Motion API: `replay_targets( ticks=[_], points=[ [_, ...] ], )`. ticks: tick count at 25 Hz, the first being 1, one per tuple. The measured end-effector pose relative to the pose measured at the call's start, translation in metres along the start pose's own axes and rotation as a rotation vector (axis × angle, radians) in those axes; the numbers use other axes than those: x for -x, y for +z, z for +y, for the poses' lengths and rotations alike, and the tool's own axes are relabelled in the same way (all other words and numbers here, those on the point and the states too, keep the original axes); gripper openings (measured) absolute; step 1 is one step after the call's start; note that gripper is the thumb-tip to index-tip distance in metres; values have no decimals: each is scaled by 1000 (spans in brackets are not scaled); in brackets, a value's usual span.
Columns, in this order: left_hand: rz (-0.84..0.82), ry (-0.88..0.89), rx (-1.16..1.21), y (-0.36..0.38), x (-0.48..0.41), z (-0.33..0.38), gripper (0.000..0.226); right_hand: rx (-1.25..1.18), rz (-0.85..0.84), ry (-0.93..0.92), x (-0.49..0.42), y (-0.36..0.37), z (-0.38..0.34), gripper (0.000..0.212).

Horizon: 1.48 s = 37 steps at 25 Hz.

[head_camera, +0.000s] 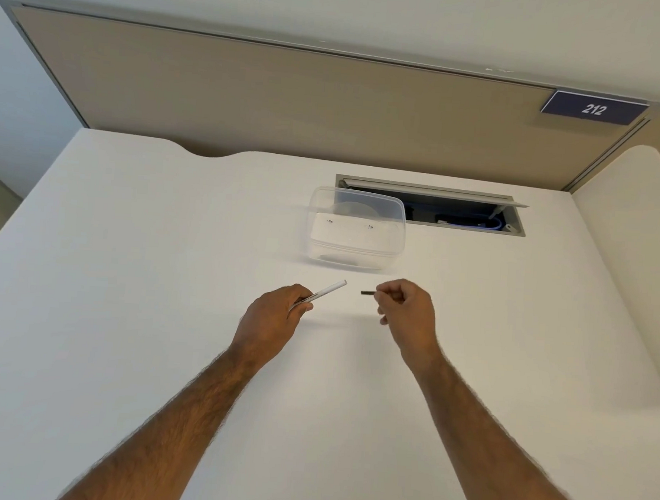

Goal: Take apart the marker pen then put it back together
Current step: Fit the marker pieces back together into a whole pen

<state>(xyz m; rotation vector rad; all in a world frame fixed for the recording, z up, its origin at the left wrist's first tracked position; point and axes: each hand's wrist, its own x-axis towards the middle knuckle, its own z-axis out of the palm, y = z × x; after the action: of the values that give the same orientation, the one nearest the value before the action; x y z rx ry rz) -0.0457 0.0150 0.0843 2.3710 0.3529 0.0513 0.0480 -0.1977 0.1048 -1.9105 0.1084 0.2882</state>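
Left grip pinches the white marker barrel, aimed at the dark part that right grip pinches, likely for rejoining.

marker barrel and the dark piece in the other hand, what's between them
Nothing. The head view shows only bare white desk in the gap between the barrel in the left hand and the dark piece pinched by the right hand.

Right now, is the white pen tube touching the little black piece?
Apart. The head view shows a strip of bare table between the white pen tube held by the left hand and the little black piece pinched by the right hand.
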Motion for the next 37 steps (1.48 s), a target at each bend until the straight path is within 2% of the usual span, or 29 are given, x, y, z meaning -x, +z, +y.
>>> replay_targets(
  ticks=[3,9,24,37],
  points=[
    [-11,9,-28,1,1,2,8,-187,-62,-43,4,-11,-21,11],
    [-12,31,-48,1,2,9,8,-261,-162,-73,11,-13,-32,12],
    [-16,31,-51,1,6,13,8,-166,-201,-84,12,-19,-30,10],
    [-34,127,-158,3,5,13,12,-19,-242,-138,11,-17,-24,13]
  ],
)
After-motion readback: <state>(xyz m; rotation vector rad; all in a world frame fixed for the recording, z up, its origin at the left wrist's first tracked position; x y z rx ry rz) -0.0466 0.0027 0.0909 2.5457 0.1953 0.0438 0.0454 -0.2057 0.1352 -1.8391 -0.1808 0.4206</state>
